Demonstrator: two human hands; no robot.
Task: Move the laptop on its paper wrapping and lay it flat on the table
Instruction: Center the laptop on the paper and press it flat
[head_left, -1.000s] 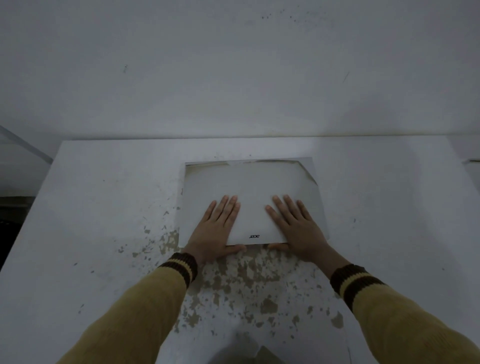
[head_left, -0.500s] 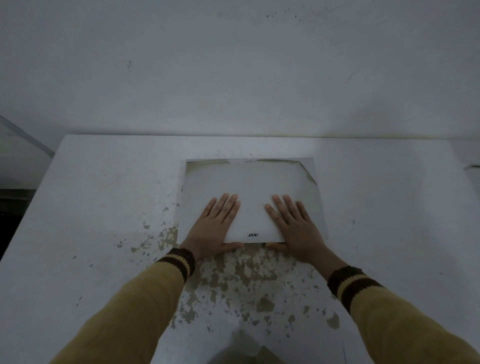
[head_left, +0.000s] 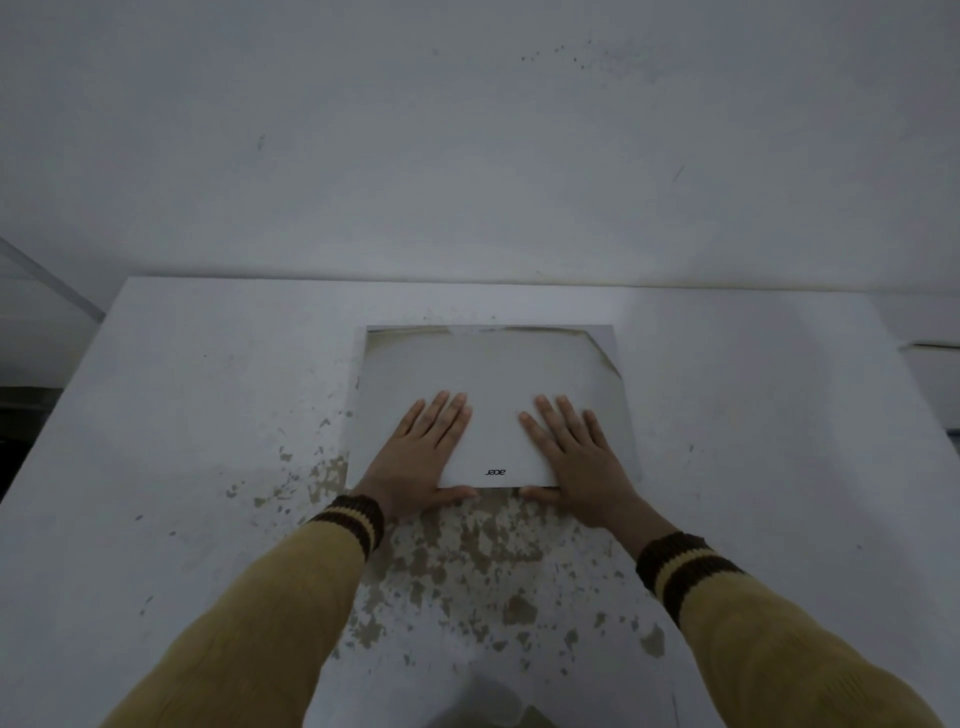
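Both hands, left hand (head_left: 415, 460) and right hand (head_left: 576, 457), lie spread apart, palms pressing the flat grey laptop (head_left: 493, 410) on torn paper wrapping (head_left: 621, 415), its long axis crosswise before them.

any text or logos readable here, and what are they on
"acer" – small dark logo on the laptop lid, near its front edge, upside down from this view, between the two hands.
No other text is visible on the paper, table or wall.
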